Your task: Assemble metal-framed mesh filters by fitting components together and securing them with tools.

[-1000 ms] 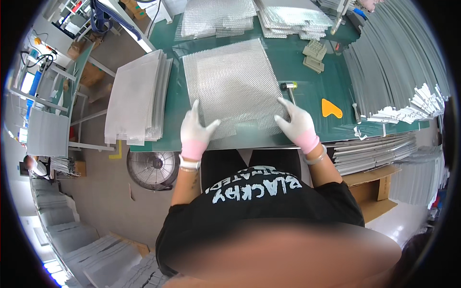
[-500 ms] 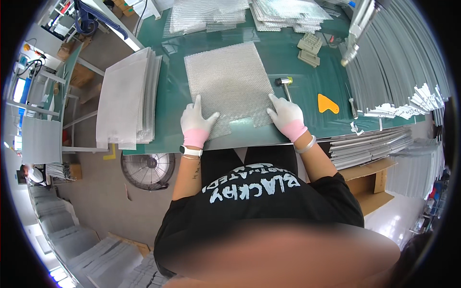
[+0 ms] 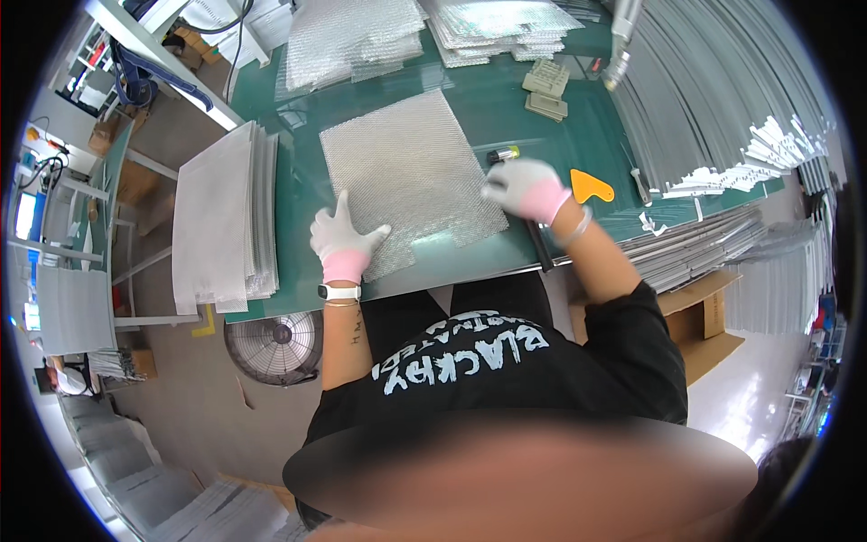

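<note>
A clear bubble-wrap sheet (image 3: 406, 163), with a cutout in its near edge, lies flat and slightly turned on the green tabletop. My left hand (image 3: 346, 237), in a white glove with a pink cuff, rests spread on its near left edge, thumb and index finger apart. Over the sheet's right edge is my right hand (image 3: 526, 190), gloved alike, its fingers smeared by motion. Beneath that hand lies a hammer; its head (image 3: 503, 154) shows beyond the fingers and its black handle (image 3: 540, 246) on the near side. An orange scraper (image 3: 591, 186) sits to the right.
Bubble-wrap stacks stand at the left (image 3: 212, 217) and back (image 3: 352, 41). Beige blocks (image 3: 546, 88) and a screwdriver (image 3: 639, 185) lie right, beside long grey strips (image 3: 713, 99). A fan (image 3: 274, 348) stands below the table's left edge, an open carton (image 3: 704, 339) at the right.
My right hand has lifted from the sheet's near right corner and moved up over the hammer. My left hand stays on the near left edge. The whole view has shifted and turned slightly.
</note>
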Action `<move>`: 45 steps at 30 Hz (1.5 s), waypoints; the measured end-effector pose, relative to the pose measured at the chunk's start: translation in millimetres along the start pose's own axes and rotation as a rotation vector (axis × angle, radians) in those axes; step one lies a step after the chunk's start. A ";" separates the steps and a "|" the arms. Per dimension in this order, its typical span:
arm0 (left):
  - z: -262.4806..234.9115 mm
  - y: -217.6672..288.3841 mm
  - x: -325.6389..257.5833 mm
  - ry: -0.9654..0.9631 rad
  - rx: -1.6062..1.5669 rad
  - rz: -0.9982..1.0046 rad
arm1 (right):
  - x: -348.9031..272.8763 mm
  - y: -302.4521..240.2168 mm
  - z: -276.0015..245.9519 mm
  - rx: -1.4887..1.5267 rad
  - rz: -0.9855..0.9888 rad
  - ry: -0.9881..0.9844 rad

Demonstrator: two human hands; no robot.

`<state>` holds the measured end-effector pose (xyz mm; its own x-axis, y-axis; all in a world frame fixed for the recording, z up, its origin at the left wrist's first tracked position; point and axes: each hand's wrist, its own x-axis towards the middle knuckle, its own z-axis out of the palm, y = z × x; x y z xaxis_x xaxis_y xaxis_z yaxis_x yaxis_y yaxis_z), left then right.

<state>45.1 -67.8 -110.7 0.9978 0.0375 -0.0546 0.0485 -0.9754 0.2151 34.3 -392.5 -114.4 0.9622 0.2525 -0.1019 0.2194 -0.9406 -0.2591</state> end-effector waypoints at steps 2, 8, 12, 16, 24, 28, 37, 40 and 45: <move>4.5 -10.4 9.5 0.090 0.072 0.197 | 27.8 42.4 -22.2 0.101 0.102 0.329; 8.6 -21.3 -1.2 -0.166 0.090 0.370 | 46.6 148.4 -21.6 -0.253 0.344 0.421; 5.3 -6.5 -61.3 0.220 -0.016 0.434 | 43.6 158.7 -5.8 -0.226 0.387 0.399; 9.3 -3.1 -124.2 0.115 -0.958 0.938 | 19.7 152.5 1.3 -0.070 0.200 0.801; 93.6 -4.1 -142.5 -0.588 -2.009 -0.435 | -121.7 -102.4 43.0 0.834 -0.157 0.101; 111.7 -7.3 -148.5 -0.510 -1.881 -0.404 | -134.8 -108.7 145.7 1.438 0.251 -0.130; 129.8 -19.0 -167.5 -0.415 -1.753 -0.077 | -125.5 -107.9 154.9 1.588 0.310 -0.149; 120.0 -13.1 -168.8 -0.460 -1.885 -0.216 | -123.7 -112.0 139.0 1.415 0.254 -0.101; 119.0 -11.6 -171.5 -0.429 -1.889 -0.287 | -122.3 -106.1 150.7 1.366 0.284 -0.185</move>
<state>-131.9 -88.7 -219.9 0.8919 -0.2043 -0.4035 0.4491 0.5048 0.7372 -131.0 -289.4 -219.2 0.8885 0.2196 -0.4029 -0.4063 -0.0316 -0.9132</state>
